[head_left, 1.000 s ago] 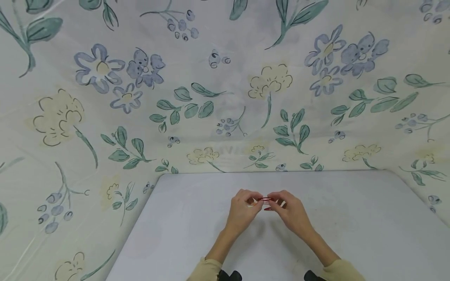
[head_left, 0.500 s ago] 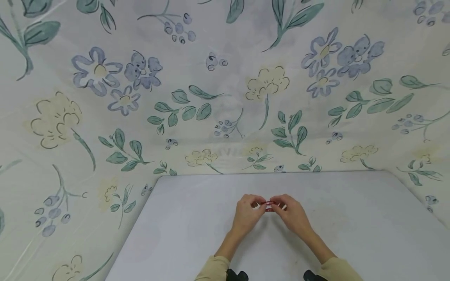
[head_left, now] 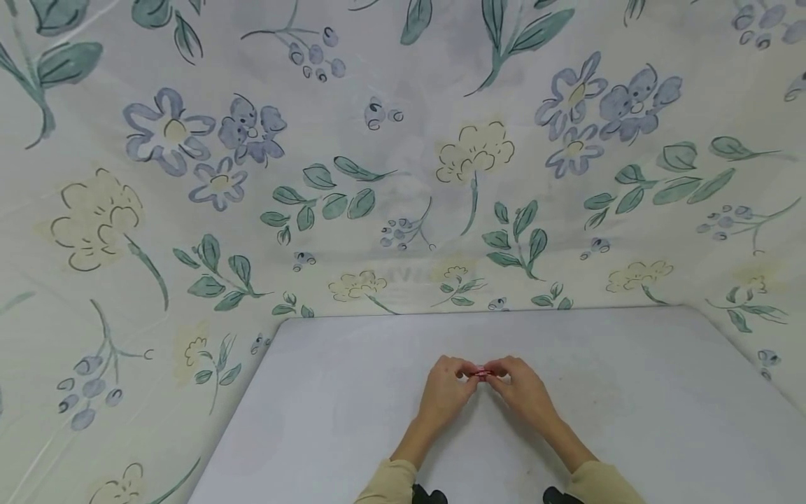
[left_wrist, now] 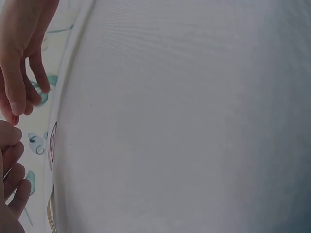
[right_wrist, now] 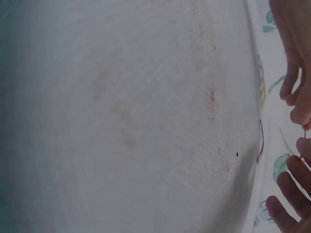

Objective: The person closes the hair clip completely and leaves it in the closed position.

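Between both hands in the head view is a small red object (head_left: 482, 374), slim and glossy, mostly covered by fingertips. My left hand (head_left: 443, 392) pinches its left end between thumb and fingers. The other end is pinched by my right hand (head_left: 525, 395), so the two sets of fingertips almost meet. In the left wrist view, a bit of the red object (left_wrist: 15, 119) shows at the fingertips. A thin red strand of it (right_wrist: 305, 132) spans the fingertips in the right wrist view. Its exact kind I cannot tell.
A white table (head_left: 315, 392) lies under the hands, bordered at the back and sides by floral-patterned sheeting (head_left: 403, 175). Faint marks (right_wrist: 124, 116) and a few specks show on the tabletop. Dark rounded pieces (head_left: 430, 494) sit by the sleeves.
Both hands have shifted slightly lower in the head view, the left one also rightward. The hands are closer together, and the red object's visible loops have narrowed between the fingertips.
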The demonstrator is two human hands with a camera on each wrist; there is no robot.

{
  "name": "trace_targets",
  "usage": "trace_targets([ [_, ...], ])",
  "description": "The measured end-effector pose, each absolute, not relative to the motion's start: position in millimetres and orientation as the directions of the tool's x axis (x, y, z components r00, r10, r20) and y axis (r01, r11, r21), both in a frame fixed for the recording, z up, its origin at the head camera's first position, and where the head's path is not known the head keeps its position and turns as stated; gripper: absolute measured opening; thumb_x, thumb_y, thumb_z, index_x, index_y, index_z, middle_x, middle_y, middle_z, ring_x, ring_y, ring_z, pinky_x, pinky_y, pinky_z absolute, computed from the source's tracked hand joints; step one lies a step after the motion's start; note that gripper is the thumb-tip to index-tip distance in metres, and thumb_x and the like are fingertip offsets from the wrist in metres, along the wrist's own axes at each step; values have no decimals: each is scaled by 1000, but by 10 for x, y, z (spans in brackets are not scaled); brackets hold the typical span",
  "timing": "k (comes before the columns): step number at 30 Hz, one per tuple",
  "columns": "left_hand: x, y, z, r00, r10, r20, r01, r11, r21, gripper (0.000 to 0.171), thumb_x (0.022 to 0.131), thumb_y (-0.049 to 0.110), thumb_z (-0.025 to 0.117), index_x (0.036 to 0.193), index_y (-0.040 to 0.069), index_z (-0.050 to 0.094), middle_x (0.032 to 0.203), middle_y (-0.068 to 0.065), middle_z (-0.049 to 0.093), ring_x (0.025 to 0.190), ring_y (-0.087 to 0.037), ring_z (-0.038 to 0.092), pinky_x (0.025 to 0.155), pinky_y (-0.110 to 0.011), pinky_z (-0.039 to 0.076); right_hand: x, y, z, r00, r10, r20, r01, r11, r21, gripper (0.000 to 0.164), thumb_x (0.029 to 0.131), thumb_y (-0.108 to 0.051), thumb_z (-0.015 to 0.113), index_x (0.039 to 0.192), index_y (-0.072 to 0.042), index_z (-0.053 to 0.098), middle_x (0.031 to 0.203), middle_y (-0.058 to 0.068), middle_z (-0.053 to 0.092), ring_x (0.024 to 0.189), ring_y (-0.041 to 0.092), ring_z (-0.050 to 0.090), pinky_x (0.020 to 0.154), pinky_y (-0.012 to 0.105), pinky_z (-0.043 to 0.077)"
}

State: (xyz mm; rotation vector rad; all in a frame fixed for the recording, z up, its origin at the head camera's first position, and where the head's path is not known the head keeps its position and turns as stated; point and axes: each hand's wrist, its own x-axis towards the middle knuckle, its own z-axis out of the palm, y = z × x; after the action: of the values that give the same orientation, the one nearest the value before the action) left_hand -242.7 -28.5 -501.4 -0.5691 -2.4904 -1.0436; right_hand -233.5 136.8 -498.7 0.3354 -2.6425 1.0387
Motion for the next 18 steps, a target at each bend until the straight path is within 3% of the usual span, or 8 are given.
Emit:
trace_targets([
  [5, -2438, -279, -5024, -843, 238, 482, 498, 682, 535, 6, 81, 11, 76, 86, 12, 75, 80, 4, 69, 79, -12, 54, 70, -23, 43, -2363, 1372, -5024, -937, -130, 325, -310, 738, -599, 14, 84, -7, 76, 97, -9, 73, 91, 0, 68, 92, 20, 61, 83, 42, 53],
  [12, -2424, -259, -5024, -856, 260, 447, 477, 729, 490, 7, 79, 11, 78, 82, 12, 72, 78, 4, 69, 78, -11, 53, 80, -41, 47, -2367, 1373, -5041, -945, -143, 294, -295, 757, -583, 14, 82, -5, 77, 95, -8, 74, 88, 0, 67, 90, 20, 61, 82, 41, 53],
  [18, -2427, -249, -5041, -853, 282, 438, 472, 776, 419, 8, 77, 12, 79, 79, 13, 71, 79, 5, 68, 79, -12, 55, 84, -48, 48, -2374, 1358, -5042, -955, -149, 258, -273, 784, -558, 14, 82, -4, 77, 95, -8, 75, 87, -1, 65, 87, 17, 60, 79, 40, 53],
])
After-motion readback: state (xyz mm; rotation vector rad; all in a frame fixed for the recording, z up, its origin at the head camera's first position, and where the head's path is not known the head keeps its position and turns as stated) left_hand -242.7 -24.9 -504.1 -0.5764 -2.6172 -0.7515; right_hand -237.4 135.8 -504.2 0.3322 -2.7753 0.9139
